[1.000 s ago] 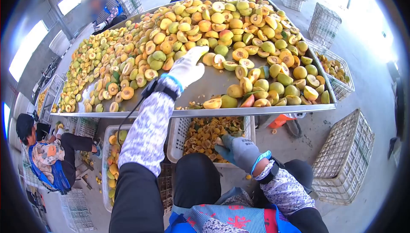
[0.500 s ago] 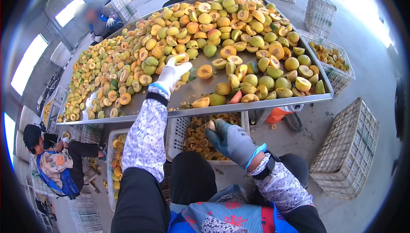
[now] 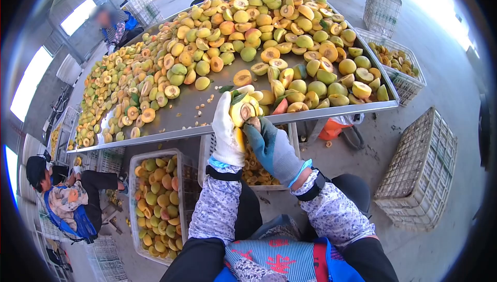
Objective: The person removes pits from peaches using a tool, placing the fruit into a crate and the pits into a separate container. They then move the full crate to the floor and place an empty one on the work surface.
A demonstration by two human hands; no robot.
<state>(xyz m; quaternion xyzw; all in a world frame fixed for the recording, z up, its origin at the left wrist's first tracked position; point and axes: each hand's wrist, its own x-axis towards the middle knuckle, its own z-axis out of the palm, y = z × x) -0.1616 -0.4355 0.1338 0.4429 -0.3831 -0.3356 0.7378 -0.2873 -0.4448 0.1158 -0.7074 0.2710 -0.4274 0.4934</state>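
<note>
The cut fruit (image 3: 242,113), yellow with a brownish centre, sits in front of me at the near edge of the metal counter (image 3: 182,119). My left hand (image 3: 228,136), gloved in white, is clamped on it. My right hand (image 3: 273,150), in a grey-blue glove, meets it from the other side, fingertips at its centre; I cannot tell whether they pinch anything. Beyond, I see a broad heap of halved fruit (image 3: 207,41) covering much of the counter. Below its near edge, a white crate (image 3: 293,147) holds more pieces, and a fuller crate (image 3: 135,220) stands to the left. A seated person (image 3: 70,199) is farther left; an upright crate (image 3: 417,171) stands on the floor at right.
</note>
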